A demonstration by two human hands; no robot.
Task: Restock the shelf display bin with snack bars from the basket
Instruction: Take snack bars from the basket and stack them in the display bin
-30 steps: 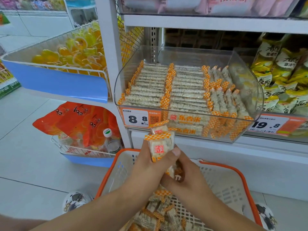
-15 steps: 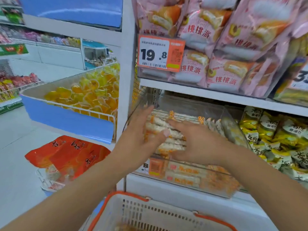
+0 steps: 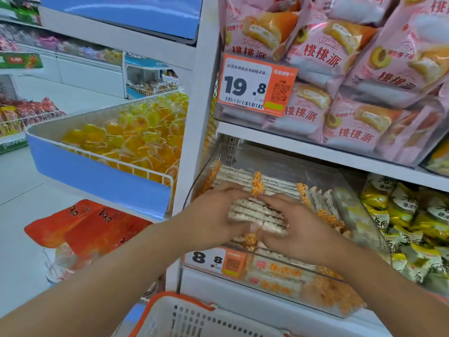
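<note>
A clear plastic display bin (image 3: 371,229) on the middle shelf holds rows of white snack bars with orange checkered ends. A small stack of these snack bars (image 3: 255,211) lies on the front rows, pressed between my two hands. My left hand (image 3: 213,212) grips the stack's left end and my right hand (image 3: 298,227) lies against its right end. The white basket with an orange rim (image 3: 184,314) shows at the bottom edge; its contents are out of sight.
Pink cake packs (image 3: 340,76) fill the shelf above, behind a 19.8 price tag (image 3: 255,86). Yellow packets (image 3: 408,222) lie right of the bin. To the left hang a blue-fronted wire bin of orange jelly cups (image 3: 136,142) and orange bags (image 3: 82,224) below.
A second ago both hands held bars just above the basket. They rose into the bin, and now press the stack flat on the front rows. The camera tilted up.
</note>
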